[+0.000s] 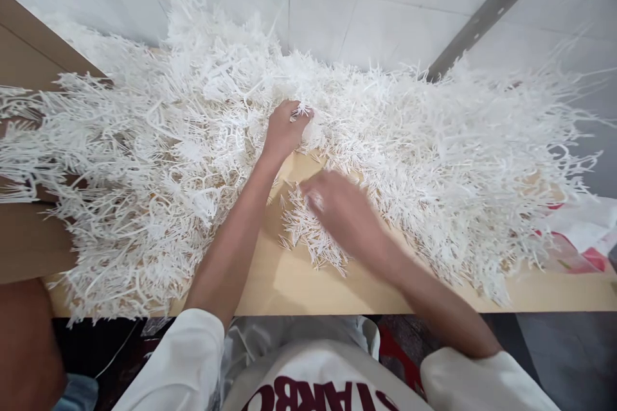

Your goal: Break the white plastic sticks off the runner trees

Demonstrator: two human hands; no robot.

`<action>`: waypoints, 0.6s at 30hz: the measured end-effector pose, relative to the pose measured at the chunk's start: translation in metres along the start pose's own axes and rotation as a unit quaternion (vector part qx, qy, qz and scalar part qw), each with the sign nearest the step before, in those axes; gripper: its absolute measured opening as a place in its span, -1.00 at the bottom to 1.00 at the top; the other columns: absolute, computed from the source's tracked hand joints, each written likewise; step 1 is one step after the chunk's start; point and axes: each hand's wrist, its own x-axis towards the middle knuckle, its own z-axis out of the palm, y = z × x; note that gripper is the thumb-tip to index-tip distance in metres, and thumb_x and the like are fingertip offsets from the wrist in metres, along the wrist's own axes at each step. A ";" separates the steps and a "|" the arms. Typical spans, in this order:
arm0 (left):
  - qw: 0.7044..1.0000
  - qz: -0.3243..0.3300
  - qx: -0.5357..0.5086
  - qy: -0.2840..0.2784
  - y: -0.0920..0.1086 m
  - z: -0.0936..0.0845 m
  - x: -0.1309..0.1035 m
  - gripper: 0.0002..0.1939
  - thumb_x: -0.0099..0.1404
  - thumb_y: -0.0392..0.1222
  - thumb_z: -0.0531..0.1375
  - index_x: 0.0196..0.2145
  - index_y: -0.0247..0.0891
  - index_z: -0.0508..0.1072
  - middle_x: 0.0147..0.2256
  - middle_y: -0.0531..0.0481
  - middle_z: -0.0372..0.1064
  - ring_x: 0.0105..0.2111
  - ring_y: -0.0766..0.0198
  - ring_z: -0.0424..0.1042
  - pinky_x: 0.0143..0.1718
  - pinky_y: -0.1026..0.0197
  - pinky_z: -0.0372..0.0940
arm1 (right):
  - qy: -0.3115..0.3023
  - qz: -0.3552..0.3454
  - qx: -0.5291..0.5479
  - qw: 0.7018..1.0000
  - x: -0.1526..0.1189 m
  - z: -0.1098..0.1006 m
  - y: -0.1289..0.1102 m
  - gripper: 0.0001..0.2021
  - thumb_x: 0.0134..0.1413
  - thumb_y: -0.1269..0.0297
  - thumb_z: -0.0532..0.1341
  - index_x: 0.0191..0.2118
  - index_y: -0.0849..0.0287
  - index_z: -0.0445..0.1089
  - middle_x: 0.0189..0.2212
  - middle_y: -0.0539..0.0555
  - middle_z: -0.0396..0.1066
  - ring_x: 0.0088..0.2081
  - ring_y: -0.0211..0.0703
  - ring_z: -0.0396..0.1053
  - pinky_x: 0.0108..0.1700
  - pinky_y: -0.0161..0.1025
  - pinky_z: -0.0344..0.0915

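Note:
White branching plastic pieces (409,135) lie heaped across the wooden table (299,289). My left hand (288,128) is at the inner edge of the heap, thumb and fingers closed around a small white piece. Closer to me, my right hand (332,202) is blurred by motion over a small pile of short white pieces (321,247). Its fingers are bent, and whether they hold anything is too smeared to tell.
Brown cardboard (33,237) stands at the left, with part of another person's arm (29,347) below it. A red and white plastic bag (583,231) lies at the right end. A metal post (496,9) rises behind, before the tiled wall.

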 end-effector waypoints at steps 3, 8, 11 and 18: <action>0.985 -0.113 -0.119 0.043 0.009 0.002 -0.004 -0.76 0.21 -0.04 0.30 -0.45 -0.24 0.42 -0.42 0.03 0.32 -0.31 0.28 0.39 -0.21 0.20 0.31 | -0.074 -0.068 0.211 0.972 -0.035 0.064 -0.034 -0.80 0.27 0.20 0.14 -0.17 0.00 0.52 -0.20 0.05 0.53 -0.15 -0.16 0.47 -0.13 -0.16 0.44; 0.950 -0.193 -0.226 0.092 0.010 0.002 -0.002 -0.84 0.15 -0.14 0.32 -0.38 -0.22 0.44 -0.34 0.03 0.43 -0.31 0.33 0.41 -0.34 0.30 0.29 | -0.055 0.025 0.356 0.932 -0.037 0.100 -0.017 -0.80 0.24 0.14 0.19 -0.18 0.07 0.53 -0.24 0.06 0.57 -0.22 -0.20 0.51 -0.21 -0.24 0.42; 0.939 -0.213 -0.247 0.104 0.008 0.000 0.000 -0.84 0.15 -0.12 0.31 -0.38 -0.20 0.43 -0.32 0.02 0.45 -0.32 0.34 0.42 -0.37 0.32 0.29 | -0.113 -0.058 0.302 0.945 -0.008 0.085 0.018 -0.80 0.25 0.19 0.16 -0.18 0.09 0.52 -0.19 0.08 0.57 -0.19 -0.20 0.51 -0.15 -0.23 0.43; 0.925 -0.237 -0.273 0.118 0.012 0.000 0.002 -0.85 0.22 -0.16 0.24 -0.47 -0.20 0.38 -0.41 0.04 0.42 -0.40 0.39 0.39 -0.43 0.36 0.27 | 0.169 -0.042 0.123 0.977 0.061 0.036 0.064 -0.83 0.24 0.24 0.15 -0.21 0.11 0.48 -0.22 0.10 0.53 -0.18 -0.17 0.44 -0.11 -0.19 0.37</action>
